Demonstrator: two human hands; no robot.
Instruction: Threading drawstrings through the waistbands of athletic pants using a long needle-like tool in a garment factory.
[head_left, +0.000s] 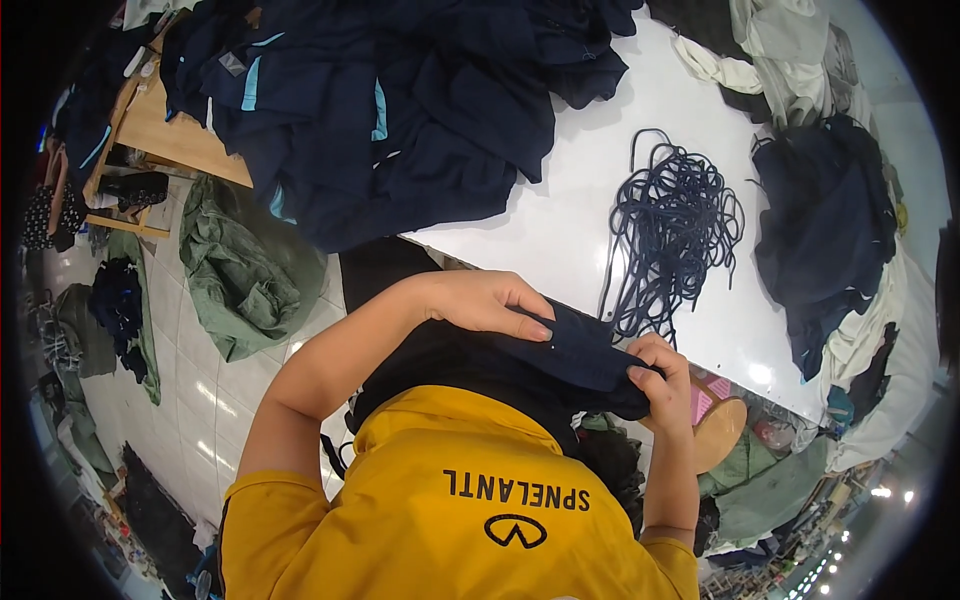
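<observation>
A dark navy piece of fabric (575,350) is stretched between my two hands, just in front of my body and by the near edge of the white table. My left hand (490,303) is closed on its left part, thumb lying on top. At the right end, my right hand (662,380) pinches the cloth between thumb and fingers. The fabric looks folded into a band; its lower part merges with dark cloth over my lap, so its full shape is hidden. Beyond my right hand lies a tangled heap of navy cords (675,230) on the table.
A large pile of navy garments with light-blue trim (400,110) covers the table's far left. More navy cloth (825,220) lies at the right edge of the white table (580,150). A green sack (240,270) rests on the tiled floor; a round wooden stool (722,435) stands at right.
</observation>
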